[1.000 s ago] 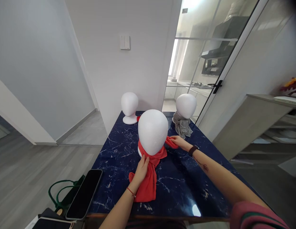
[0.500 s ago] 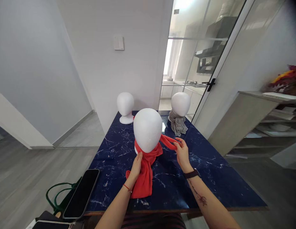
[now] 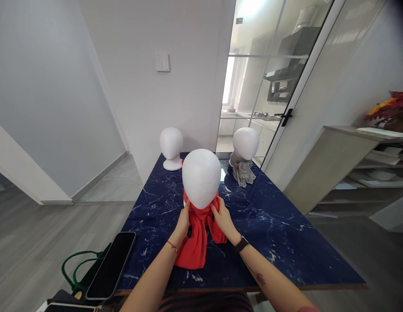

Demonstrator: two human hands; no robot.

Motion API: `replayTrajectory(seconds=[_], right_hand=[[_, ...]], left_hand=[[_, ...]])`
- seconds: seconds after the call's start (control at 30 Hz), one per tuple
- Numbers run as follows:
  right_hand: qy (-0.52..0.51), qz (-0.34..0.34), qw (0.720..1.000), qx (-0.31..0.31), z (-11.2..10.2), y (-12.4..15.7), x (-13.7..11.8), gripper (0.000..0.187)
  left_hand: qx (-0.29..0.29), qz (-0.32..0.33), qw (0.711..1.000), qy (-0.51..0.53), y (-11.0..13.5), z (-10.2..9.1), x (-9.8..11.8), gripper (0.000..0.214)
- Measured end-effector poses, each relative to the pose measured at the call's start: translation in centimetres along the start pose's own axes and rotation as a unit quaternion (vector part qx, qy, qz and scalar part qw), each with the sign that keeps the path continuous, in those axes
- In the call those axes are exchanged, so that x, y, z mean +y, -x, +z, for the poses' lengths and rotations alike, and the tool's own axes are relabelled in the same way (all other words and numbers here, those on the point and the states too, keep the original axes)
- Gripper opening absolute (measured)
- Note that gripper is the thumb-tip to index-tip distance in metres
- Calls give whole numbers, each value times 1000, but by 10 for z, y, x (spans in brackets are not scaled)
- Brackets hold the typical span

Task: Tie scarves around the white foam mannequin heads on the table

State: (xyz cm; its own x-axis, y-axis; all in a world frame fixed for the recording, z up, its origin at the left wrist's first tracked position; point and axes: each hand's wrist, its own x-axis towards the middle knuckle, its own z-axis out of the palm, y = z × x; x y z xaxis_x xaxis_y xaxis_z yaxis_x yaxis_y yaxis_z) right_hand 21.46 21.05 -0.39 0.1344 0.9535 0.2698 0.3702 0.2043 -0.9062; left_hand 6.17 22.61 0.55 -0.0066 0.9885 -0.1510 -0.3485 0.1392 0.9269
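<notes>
A white foam mannequin head (image 3: pixel 201 177) stands upright in the middle of the table, near me. Around its neck goes a red scarf (image 3: pixel 195 242), with one long end hanging toward me and a shorter one on the right. On the left side of the neck, my left hand (image 3: pixel 183 223) is closed on the scarf, thumb near the chin. Opposite it, my right hand (image 3: pixel 224 220) grips the scarf at the right of the neck. The fingertips of both hands are partly hidden in the cloth.
A bare mannequin head (image 3: pixel 171 143) stands at the back left of the blue marbled table (image 3: pixel 279 242). Another head (image 3: pixel 246 143) with a grey scarf (image 3: pixel 243 171) is at the back right. A phone (image 3: pixel 112 264) lies at the left edge by a green-handled bag (image 3: pixel 73 271).
My right hand has moved left from beside the head to its neck, bringing in the stretched scarf end, which now hangs down in front. My left hand stays at the neck.
</notes>
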Motion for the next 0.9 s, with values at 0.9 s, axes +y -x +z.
replayTrajectory(seconds=[0.9], right_hand=[[28,-134,986,-99,26,37,-16,20]], left_hand=[[-48,38,991,-122,14,-17,-4,37]])
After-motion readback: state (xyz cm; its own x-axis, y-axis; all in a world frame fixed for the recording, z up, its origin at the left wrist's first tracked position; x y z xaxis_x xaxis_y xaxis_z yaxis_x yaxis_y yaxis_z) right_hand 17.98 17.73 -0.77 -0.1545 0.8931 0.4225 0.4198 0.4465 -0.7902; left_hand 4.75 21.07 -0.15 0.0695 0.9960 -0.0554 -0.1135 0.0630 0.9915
